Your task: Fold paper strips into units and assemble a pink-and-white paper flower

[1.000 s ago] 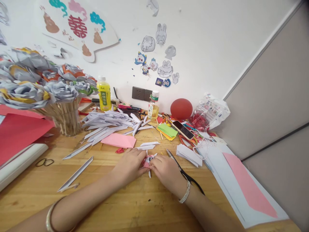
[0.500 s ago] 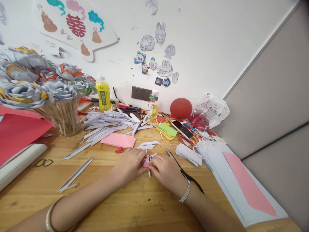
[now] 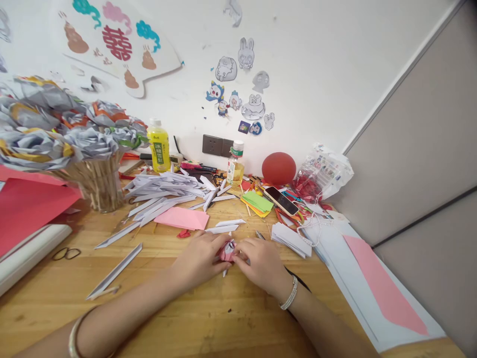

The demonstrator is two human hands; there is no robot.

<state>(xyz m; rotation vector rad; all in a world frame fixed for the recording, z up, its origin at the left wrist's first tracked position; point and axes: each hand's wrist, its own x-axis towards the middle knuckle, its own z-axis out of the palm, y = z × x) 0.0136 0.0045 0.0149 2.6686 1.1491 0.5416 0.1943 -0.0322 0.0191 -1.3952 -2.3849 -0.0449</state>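
Observation:
Between my two hands, low over the wooden table (image 3: 208, 318), is a small pink and white paper flower (image 3: 227, 251). My left hand (image 3: 199, 256) is closed on its left side, thumb below and fingers above. On the other side my right hand (image 3: 261, 263) pinches the flower's edge with bent fingers. A bit of white paper sticks out beneath the flower. Folded white paper strips (image 3: 225, 226) lie just beyond my hands. Partly under my right hand are black-handled scissors (image 3: 300, 279), mostly covered by it.
At the left, paper flowers on sticks fill a glass (image 3: 100, 191). A heap of folded white strips (image 3: 167, 186), pink paper (image 3: 182, 218), a yellow bottle (image 3: 159, 149), a smaller bottle (image 3: 235, 166), a phone (image 3: 281, 200) and a red balloon (image 3: 278, 168) stand or lie toward the wall.
My right hand has turned slightly and shifted a little right, covering more of the scissors. The flower has tilted between my hands; both hands keep hold of it.

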